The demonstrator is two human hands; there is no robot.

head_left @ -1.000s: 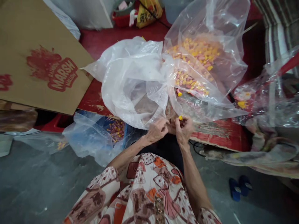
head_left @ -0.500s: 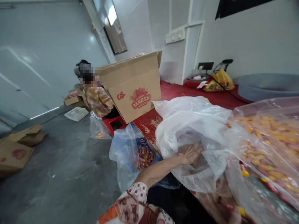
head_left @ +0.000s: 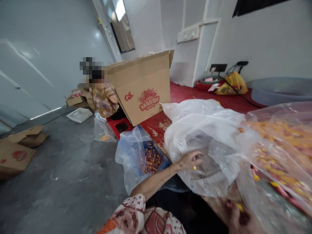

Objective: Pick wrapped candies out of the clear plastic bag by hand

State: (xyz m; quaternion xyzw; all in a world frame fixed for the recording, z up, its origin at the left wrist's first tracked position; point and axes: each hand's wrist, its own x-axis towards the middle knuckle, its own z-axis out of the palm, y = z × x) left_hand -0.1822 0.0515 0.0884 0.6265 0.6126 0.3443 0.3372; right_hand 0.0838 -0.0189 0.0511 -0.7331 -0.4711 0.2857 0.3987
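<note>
Our left hand [head_left: 188, 160] reached into the white plastic bag [head_left: 207, 130] on the bench [head_left: 156, 128], pinching a yellow sweet [head_left: 194, 168]; the blurred right hand [head_left: 235, 216] gripped another, below right.

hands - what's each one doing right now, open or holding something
Left hand: at the mouth of the white plastic bag, pinching a small yellow piece.
Right hand: blurred, closed around a yellow piece.

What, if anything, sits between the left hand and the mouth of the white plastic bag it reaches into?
Nothing visible does. The left hand is already at the open mouth of the white plastic bag, with a small yellow piece at its fingers. The right hand, blurred at the bottom edge, stays apart beside the clear bag of yellow and pink pieces.
</note>
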